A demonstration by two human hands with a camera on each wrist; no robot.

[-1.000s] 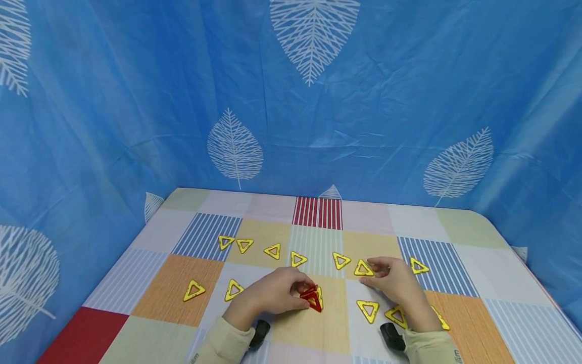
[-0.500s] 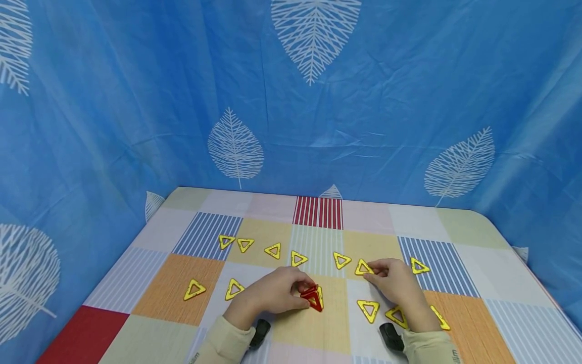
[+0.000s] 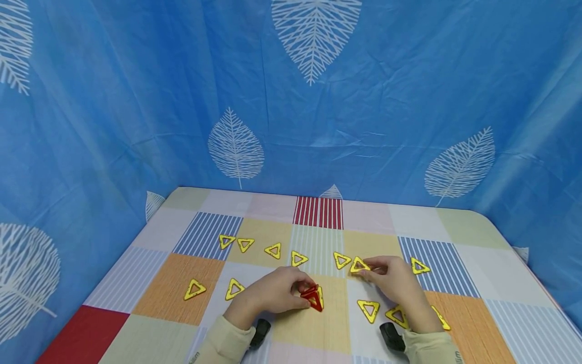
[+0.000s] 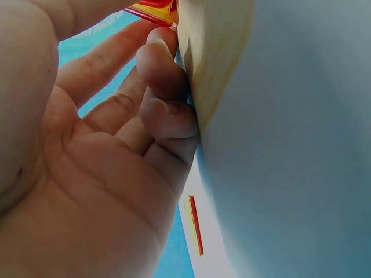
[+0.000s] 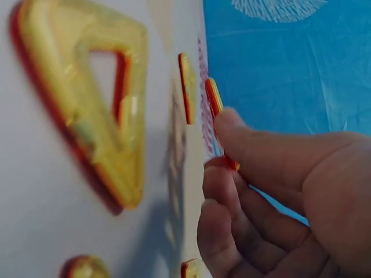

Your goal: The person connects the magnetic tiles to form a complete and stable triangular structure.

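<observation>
My left hand point(image 3: 275, 293) rests at mid-table, its thumb and fingers pinching a small cluster of red and yellow triangular tiles point(image 3: 317, 304), some tilted upright. In the left wrist view only a corner of that tile cluster point(image 4: 157, 11) shows at the top, and the fingertips touch the tabletop. To the right, my right hand point(image 3: 397, 283) pinches one yellow triangular tile point(image 3: 353, 266) between thumb and fingers. Seen from the right wrist, the pinched tile point(image 5: 214, 95) is edge-on, red along one side, raised off the table. A loose yellow tile point(image 3: 342, 260) lies just beyond it.
Several yellow triangular tiles lie flat about the patchwork tablecloth point(image 3: 318, 333): a left one point(image 3: 187, 294), a back one point(image 3: 273, 251), a right one point(image 3: 420, 266) and a near one point(image 3: 368, 318). A blue leaf-print curtain point(image 3: 391, 101) surrounds the table's back and sides.
My right fingers have closed on the yellow triangular tile and shifted it slightly left and up from its spot. My left hand and its tile cluster have stayed put.
</observation>
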